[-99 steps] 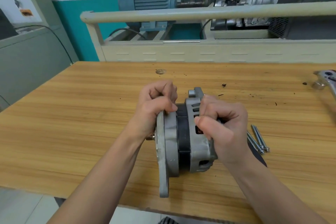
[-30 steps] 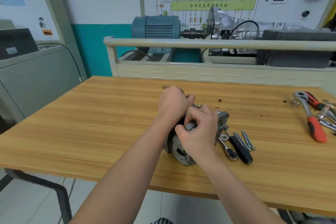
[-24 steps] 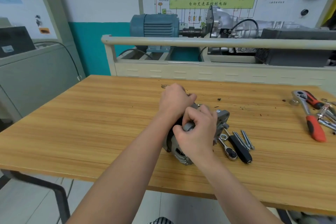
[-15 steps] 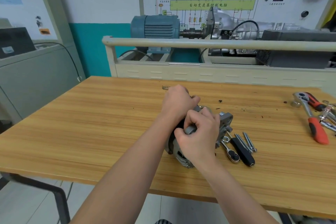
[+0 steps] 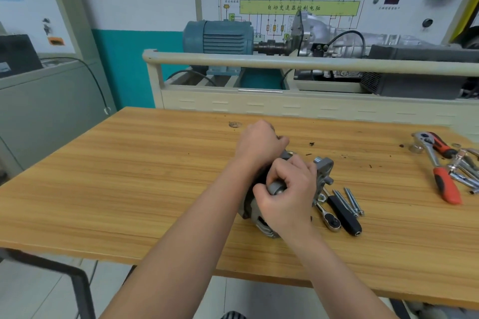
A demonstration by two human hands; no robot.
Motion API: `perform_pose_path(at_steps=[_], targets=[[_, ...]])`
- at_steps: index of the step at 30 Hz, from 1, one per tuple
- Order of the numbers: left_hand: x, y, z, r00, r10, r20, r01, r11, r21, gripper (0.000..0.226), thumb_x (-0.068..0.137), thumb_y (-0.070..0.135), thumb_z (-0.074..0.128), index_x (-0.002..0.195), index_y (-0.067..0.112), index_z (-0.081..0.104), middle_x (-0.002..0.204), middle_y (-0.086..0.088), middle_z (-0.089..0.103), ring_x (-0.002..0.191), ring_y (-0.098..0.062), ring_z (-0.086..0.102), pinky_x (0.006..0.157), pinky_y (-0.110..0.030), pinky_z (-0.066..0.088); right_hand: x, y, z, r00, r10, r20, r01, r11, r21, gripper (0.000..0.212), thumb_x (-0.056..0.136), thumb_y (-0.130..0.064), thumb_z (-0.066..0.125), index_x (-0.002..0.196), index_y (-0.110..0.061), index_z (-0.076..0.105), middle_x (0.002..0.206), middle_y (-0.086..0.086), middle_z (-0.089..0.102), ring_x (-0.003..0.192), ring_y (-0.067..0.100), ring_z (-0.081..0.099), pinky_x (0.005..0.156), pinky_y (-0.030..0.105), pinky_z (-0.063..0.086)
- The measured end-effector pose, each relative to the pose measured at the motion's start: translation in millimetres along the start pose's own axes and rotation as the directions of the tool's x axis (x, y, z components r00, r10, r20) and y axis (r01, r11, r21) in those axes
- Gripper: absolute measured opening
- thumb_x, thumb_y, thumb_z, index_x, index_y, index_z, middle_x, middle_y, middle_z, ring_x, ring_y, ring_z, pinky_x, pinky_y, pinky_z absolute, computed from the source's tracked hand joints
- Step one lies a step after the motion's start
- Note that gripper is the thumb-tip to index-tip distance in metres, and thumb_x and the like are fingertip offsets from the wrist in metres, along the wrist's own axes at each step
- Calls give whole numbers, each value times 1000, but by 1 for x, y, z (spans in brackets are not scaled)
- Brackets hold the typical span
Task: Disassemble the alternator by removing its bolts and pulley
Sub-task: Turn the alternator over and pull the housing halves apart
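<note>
Alternator (image 5: 322, 176) sits mid-bench on the wooden table (image 5: 129, 176), mostly hidden by both hands: left hand (image 5: 259, 144) curled over its far side, right hand (image 5: 287, 197) gripping the near housing. At 3 o'clock, just beside it: black-handled ratchet (image 5: 342, 212) and loose bolts (image 5: 350, 201). Red-handled ratchet (image 5: 440, 173) lies well apart at 2 o'clock.

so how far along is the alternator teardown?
Done: long bolts lie loose on the table, beside the black-handled ratchet. In hand: left hand and right hand grip the alternator. Left: the housing still looks joined; the pulley is hidden.
</note>
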State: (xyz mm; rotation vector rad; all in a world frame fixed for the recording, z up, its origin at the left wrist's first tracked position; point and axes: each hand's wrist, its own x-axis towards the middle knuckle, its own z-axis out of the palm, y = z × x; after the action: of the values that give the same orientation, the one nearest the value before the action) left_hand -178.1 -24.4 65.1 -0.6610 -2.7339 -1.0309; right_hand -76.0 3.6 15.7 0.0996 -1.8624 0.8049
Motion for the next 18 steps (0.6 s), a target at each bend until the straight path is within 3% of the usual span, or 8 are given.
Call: perform_pose_path(at_steps=[3,6,12,14,16,18], targets=[[-3,-4,-6,997,27,73,-29,999,23,26,90,32,55,73,12,56,68,-3,58,70,-23,57,59,-29,42,-2,10,-7,999,4,-54,1,995,100,16,59,-15,55,52,-13,41,53,-8,39,63,7,36,68,26,31],[-8,-8,-15,988,44,147,-41,999,-24,31,93,36,53,78,9,59,74,-6,58,74,-26,55,63,-31,40,-5,19,-12,996,9,-87,7,982,189,18,64,-12,57,58,-18,42,55,-6,44,64,13,41,63,31,33],[-15,-5,-27,964,-3,266,47,986,-160,30,96,36,51,91,7,56,87,-10,57,79,-21,54,74,-33,46,-7,21,-11,994,-15,-106,37,976,214,20,70,-13,63,64,-22,46,59,-4,48,67,14,43,68,25,34],[-15,0,-28,953,-56,298,113,978,-177,42,98,37,47,112,-2,58,106,-14,63,95,-26,60,84,-34,48,-7,21,-11,994,-8,-105,29,978,205,19,70,-13,63,62,-18,46,58,-3,49,67,15,43,68,24,34],[-11,7,-28,952,-100,289,144,980,-137,49,100,33,44,130,-5,47,120,-18,59,104,-29,57,85,-35,46,-7,19,-12,995,3,-98,16,980,199,19,70,-13,62,60,-13,47,58,-1,49,66,17,43,67,25,34],[-8,16,-28,953,-106,283,121,992,-36,39,98,29,47,122,-1,52,105,-12,59,94,-26,55,76,-31,44,-7,17,-12,997,14,-77,2,981,194,18,70,-15,61,59,-14,46,57,0,48,66,17,43,65,27,35]])
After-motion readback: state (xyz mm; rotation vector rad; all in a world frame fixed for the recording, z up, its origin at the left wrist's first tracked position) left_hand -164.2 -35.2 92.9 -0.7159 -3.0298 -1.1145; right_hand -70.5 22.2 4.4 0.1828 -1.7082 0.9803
